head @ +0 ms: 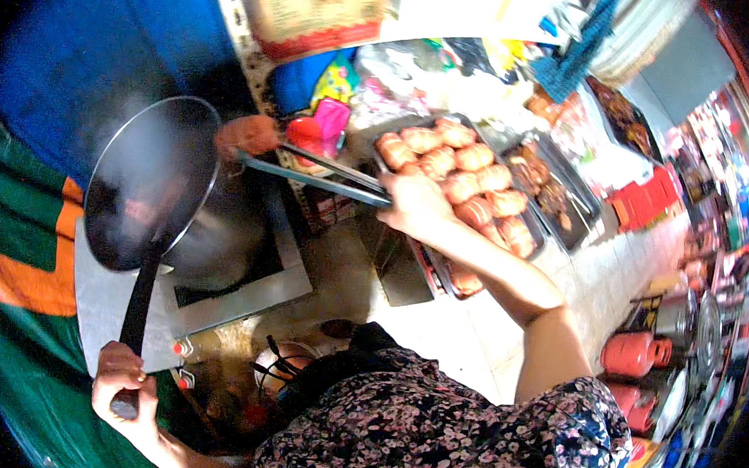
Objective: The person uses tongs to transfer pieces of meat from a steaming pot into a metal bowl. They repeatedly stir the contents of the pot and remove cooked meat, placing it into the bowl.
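My left hand [128,389] grips the black handle of a steaming frying pan [151,183], which is tilted above a stove [245,290]. Something pinkish shows dimly inside the pan through the steam. In my right hand [420,201] is a pair of metal tongs [326,177], reaching leftward to the pan's rim. A reddish-brown piece of food [248,137], perhaps meat, is held between the tongs' tips, beside the rim. Beyond my right hand lies a metal tray [535,247] with several tied, rolled pieces of food [462,187].
Another tray [590,215] holds dark cooked pieces. Pink and red containers [305,133] and plastic bags [394,70] stand behind the tongs. A cardboard box [320,5] is at the top. Blue sheeting [67,25] hangs behind the pan; red gas cylinders [627,353] stand at right.
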### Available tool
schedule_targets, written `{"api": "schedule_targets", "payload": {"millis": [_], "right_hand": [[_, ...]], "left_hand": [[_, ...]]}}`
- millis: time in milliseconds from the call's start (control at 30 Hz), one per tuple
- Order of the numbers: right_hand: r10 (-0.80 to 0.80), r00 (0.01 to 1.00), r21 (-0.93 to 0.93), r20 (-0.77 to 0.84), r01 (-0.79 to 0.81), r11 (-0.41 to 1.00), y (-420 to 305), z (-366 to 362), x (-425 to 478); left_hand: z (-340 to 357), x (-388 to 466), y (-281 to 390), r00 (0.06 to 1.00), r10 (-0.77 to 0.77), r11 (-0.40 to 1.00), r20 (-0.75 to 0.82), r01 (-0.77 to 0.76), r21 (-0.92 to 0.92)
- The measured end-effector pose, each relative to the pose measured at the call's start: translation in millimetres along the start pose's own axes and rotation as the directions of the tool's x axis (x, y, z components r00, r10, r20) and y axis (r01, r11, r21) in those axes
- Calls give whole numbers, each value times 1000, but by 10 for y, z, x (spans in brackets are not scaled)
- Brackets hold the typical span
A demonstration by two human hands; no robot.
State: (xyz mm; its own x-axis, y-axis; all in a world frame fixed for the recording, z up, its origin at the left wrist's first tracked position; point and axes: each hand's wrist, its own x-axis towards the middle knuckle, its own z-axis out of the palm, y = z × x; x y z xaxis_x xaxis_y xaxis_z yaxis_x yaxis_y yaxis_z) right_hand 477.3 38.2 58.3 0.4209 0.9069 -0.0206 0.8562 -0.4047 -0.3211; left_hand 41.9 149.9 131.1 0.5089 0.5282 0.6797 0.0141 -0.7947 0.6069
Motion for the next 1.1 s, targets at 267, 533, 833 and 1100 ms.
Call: {"api": "schedule_targets", "payload": {"millis": [267,533,833,1100], "right_hand": [[481,858,-135,-180,-506,852,1574,-207,-2188],[771,615,-94,-166,-788,608,1794,-294,-3251],[729,682,129,-55,-719,683,1988,227,-3275],[611,441,613,657,-784,-94,1729,44,-3155]], "left_hand": [[176,-193,-83,999,-29,999,-35,28,-31],[82,-253,-153,997,-49,998,-58,47,-29],[26,-256,-263,999,-45,998,-22,44,-44],[4,-302,-267,999,-33,997,-29,31,-65]]}}
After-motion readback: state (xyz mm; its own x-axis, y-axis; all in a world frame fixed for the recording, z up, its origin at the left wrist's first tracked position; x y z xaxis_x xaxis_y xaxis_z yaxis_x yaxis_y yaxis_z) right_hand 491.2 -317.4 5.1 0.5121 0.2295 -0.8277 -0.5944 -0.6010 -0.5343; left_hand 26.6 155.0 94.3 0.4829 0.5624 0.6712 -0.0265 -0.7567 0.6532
